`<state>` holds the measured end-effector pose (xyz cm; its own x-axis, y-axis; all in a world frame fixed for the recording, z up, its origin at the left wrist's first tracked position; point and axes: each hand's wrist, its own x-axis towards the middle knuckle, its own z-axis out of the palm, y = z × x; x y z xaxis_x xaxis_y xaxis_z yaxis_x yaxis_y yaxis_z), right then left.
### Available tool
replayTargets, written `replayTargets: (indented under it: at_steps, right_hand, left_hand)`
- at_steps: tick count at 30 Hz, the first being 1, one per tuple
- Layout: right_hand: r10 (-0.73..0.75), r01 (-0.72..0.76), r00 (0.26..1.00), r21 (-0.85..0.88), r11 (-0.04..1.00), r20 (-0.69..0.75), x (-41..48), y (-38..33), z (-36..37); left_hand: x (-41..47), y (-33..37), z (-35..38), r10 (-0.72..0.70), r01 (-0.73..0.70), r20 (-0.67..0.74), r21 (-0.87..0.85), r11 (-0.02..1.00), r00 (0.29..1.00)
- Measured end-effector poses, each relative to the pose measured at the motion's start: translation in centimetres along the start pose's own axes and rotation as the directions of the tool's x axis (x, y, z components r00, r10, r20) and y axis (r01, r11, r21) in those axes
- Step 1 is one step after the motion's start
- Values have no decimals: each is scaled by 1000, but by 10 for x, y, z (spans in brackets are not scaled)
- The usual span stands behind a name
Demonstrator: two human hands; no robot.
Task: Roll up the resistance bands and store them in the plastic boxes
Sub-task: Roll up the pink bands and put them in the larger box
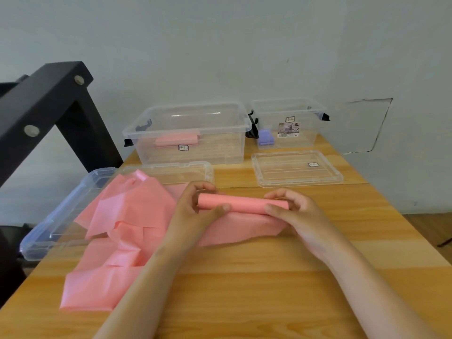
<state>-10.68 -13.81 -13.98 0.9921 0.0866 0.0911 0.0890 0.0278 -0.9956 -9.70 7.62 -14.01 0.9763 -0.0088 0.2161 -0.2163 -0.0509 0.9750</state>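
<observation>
A pink resistance band lies partly rolled into a tube in the middle of the wooden table. My left hand grips the roll's left end and my right hand grips its right end. The band's unrolled tail spreads flat under the roll toward me. More loose pink band material lies crumpled to the left. A large clear plastic box at the back holds one rolled pink band. A smaller clear box to its right holds a rolled purple band.
One clear lid lies in front of the small box, and another lid lies in front of the large box. A bluish clear tray overhangs the table's left edge. A black metal frame stands at the left.
</observation>
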Motion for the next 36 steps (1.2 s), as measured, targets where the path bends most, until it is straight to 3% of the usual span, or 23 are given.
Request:
replayTargets:
  at_steps: [4,9,12,14,16,21,26,32,36]
  right_hand:
    - [-77,76,996,-18,997,-49,-2,-1,0]
    - [-4,5,1000,17,1000,-26,0,4,2]
    - [-11,9,998,-25,1000,-60,1,6,3]
    - [-34,32,997,-34,999,-66,1,5,1]
    - [-33,32,998,-18,999,-46,1,5,0]
    - [26,-27,999,-39,999,-28,1,7,2]
    - [-44,42,998,-40,998,-50,0,4,1]
    - [42,-43,999,-19,999,-24,4,10,0]
    - [-25,24,998,-17,1000,-65,4,8,-1]
  left_hand:
    - [-2,2,3,-86,81,72,64,995,994]
    - [0,0,1,4,-7,65,50,999,998]
    - [-1,-3,0,-101,106,118,-40,994,988]
    - [-1,-3,-1,-176,176,140,8,984,975]
    - [0,-3,-1,-131,128,129,24,991,983]
    - [-3,1,1,-73,91,128,-142,986,989]
    - [-5,6,2,-171,176,180,-11,984,969]
    - [-4,8,5,-12,25,103,-128,991,995]
    - [-1,3,5,-91,112,114,-195,974,989]
